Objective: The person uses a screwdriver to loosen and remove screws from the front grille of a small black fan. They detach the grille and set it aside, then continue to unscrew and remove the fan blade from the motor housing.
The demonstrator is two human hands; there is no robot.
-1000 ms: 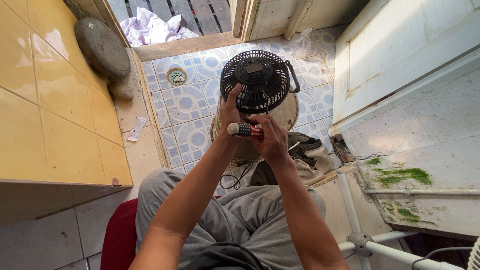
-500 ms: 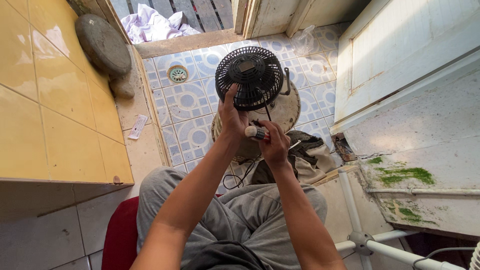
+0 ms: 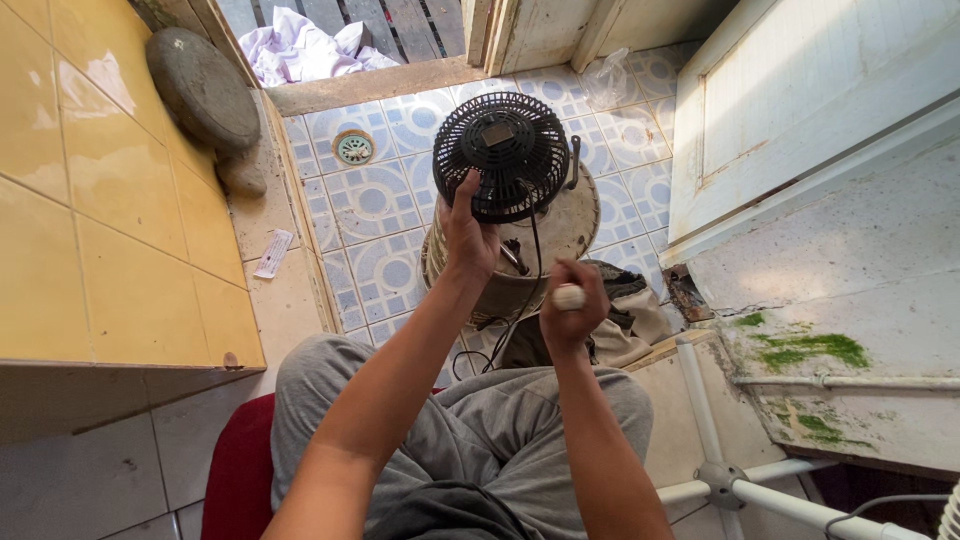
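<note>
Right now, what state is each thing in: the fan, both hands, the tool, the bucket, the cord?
Fan: black grille on, resting upright on the bucket.
Left hand: gripping the fan's lower edge.
Right hand: closed around a tool handle.
Tool handle: only its pale end shows; the tip is hidden.
Bucket: upside down on the tiled floor, bearing the fan.
Cord: hangs loose from the fan; plug end not visible.

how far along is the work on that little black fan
Done: hard to tell. The black fan still has its grille on and looks whole. In hand: the left hand steadies the fan on a pale bucket, while the right hand has a closed grip on a tool, of which only the pale handle end shows, held clear of the fan. Left: the tool is not yet on the fan, so any opening remains.
</note>
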